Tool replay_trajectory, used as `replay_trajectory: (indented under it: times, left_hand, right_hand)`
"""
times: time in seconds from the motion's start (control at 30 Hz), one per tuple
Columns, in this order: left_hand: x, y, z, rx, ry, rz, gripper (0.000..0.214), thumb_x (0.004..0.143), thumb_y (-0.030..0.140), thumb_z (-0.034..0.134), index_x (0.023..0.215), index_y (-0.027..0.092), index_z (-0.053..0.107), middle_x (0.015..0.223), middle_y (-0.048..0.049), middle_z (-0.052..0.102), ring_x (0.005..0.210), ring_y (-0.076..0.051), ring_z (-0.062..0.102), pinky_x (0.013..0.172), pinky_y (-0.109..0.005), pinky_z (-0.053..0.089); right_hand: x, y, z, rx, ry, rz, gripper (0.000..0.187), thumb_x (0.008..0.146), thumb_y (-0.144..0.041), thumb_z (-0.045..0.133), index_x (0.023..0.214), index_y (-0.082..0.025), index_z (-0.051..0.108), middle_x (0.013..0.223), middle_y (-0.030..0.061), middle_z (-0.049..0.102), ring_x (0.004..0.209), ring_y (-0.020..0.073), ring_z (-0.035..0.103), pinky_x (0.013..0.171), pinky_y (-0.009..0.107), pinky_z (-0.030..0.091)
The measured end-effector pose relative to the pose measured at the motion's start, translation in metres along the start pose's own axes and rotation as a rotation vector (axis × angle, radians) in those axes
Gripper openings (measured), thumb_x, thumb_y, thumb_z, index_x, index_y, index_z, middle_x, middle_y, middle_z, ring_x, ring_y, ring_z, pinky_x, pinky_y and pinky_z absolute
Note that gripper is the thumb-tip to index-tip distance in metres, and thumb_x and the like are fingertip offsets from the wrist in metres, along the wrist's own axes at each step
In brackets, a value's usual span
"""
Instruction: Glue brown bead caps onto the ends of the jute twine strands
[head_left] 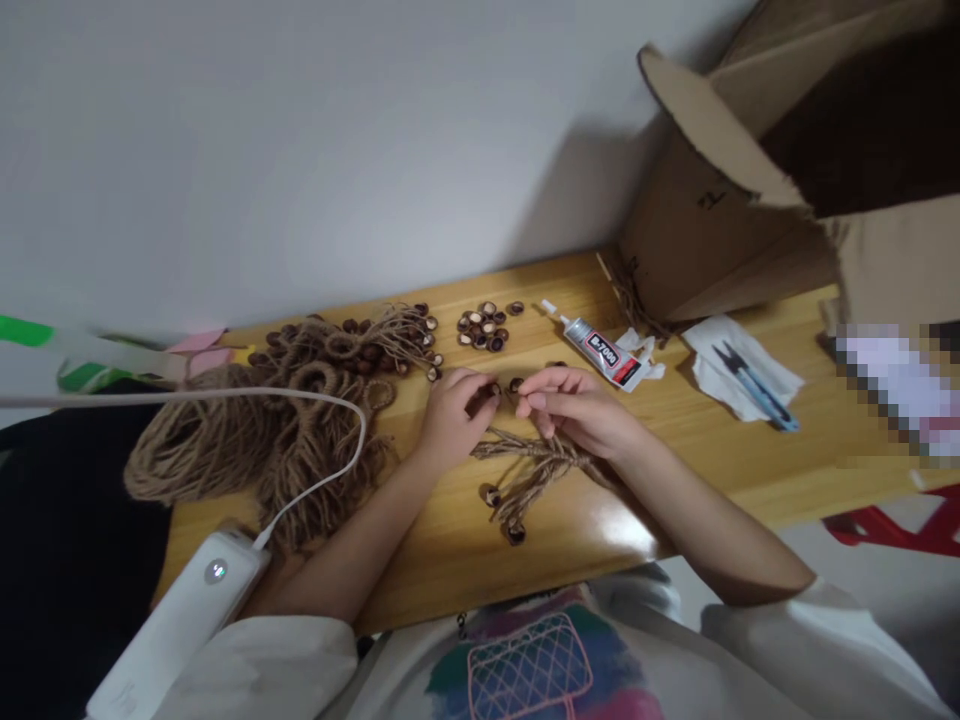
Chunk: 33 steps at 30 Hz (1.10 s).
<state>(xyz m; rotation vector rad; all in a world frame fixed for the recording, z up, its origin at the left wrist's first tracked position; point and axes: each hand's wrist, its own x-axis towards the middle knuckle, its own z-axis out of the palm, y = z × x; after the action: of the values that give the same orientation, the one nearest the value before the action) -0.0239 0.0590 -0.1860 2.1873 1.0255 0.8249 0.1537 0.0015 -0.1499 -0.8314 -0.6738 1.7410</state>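
Observation:
My left hand [456, 412] is closed, its thumb and fingertips pinching a small brown nutshell [494, 390]. Facing it, my right hand [576, 405] pinches at another dark nutshell [516, 385]; a thin strand seems to run close to these fingers, too small to make out. Below both hands lies a braided piece of jute twine [544, 460] with loose strands spread out. Two nutshells, one of them an open half [514, 534], sit at the ends of its strands nearest me.
Behind my hands is a cluster of nutshell halves [484, 328], beside a B-7000 glue tube [604, 355]. Blue thread snips [757, 388] rest on a white tissue [705, 350]. Twine bundles [202, 440], a white power bank [180, 620] with cable and a cardboard box [705, 220] flank the workspace.

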Motion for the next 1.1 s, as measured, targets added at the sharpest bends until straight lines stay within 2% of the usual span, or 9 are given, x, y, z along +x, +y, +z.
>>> replay_trajectory:
  times: [0.3, 0.47, 0.57, 0.63, 0.87, 1.1]
  left_hand:
    - [0.002, 0.005, -0.004, 0.008, 0.005, 0.003, 0.014, 0.083, 0.015, 0.059, 0.096, 0.019, 0.065, 0.090, -0.0057, 0.066, 0.087, -0.019, 0.061, 0.080, -0.035, 0.050]
    - [0.003, 0.007, -0.006, -0.019, 0.009, -0.031, 0.015, 0.083, 0.015, 0.059, 0.096, 0.020, 0.064, 0.090, -0.0056, 0.066, 0.088, -0.020, 0.061, 0.080, -0.035, 0.051]
    - [0.002, 0.005, -0.006, -0.040, 0.016, -0.052, 0.014, 0.084, 0.015, 0.058, 0.095, 0.019, 0.064, 0.091, -0.0061, 0.066, 0.089, -0.019, 0.061, 0.081, -0.034, 0.051]
    - [0.002, 0.003, -0.005, -0.068, 0.028, -0.067, 0.014, 0.084, 0.014, 0.057, 0.095, 0.017, 0.064, 0.092, -0.0064, 0.065, 0.088, -0.018, 0.062, 0.080, -0.032, 0.051]
    - [0.000, 0.005, -0.003, -0.062, 0.055, -0.063, 0.015, 0.078, 0.010, 0.061, 0.092, 0.015, 0.067, 0.086, -0.0055, 0.065, 0.077, -0.016, 0.061, 0.075, -0.030, 0.052]
    - [-0.003, 0.011, -0.002, 0.008, 0.058, -0.086, 0.016, 0.076, 0.010, 0.063, 0.090, 0.014, 0.069, 0.085, -0.0056, 0.065, 0.075, -0.017, 0.061, 0.075, -0.032, 0.052]
  right_hand:
    - [0.004, -0.009, -0.026, -0.103, 0.008, 0.015, 0.040, 0.065, -0.041, 0.083, 0.060, -0.014, 0.053, 0.050, 0.0018, 0.062, 0.031, 0.0062, 0.046, 0.030, 0.013, 0.032]
    - [-0.001, -0.004, -0.035, -0.108, -0.022, -0.020, 0.038, 0.070, -0.042, 0.080, 0.061, -0.015, 0.055, 0.041, -0.0009, 0.056, 0.029, 0.0063, 0.043, 0.033, 0.014, 0.033]
    - [0.001, -0.005, -0.033, -0.169, -0.002, -0.050, 0.034, 0.069, -0.040, 0.080, 0.061, -0.015, 0.059, 0.042, 0.0005, 0.057, 0.033, 0.0084, 0.047, 0.036, 0.016, 0.037]
    - [0.004, -0.006, -0.030, -0.174, 0.026, -0.040, 0.032, 0.069, -0.040, 0.081, 0.063, -0.015, 0.062, 0.043, 0.0001, 0.057, 0.032, 0.0083, 0.046, 0.034, 0.016, 0.035]
    - [0.015, -0.010, -0.019, -0.179, 0.232, -0.098, 0.038, 0.054, -0.044, 0.086, 0.068, -0.016, 0.065, 0.053, -0.0010, 0.059, 0.041, 0.0069, 0.048, 0.040, 0.018, 0.037]
    - [0.014, -0.006, -0.016, -0.273, 0.229, -0.170, 0.038, 0.053, -0.040, 0.081, 0.076, -0.018, 0.061, 0.062, -0.0035, 0.059, 0.047, 0.0051, 0.046, 0.043, 0.017, 0.034]
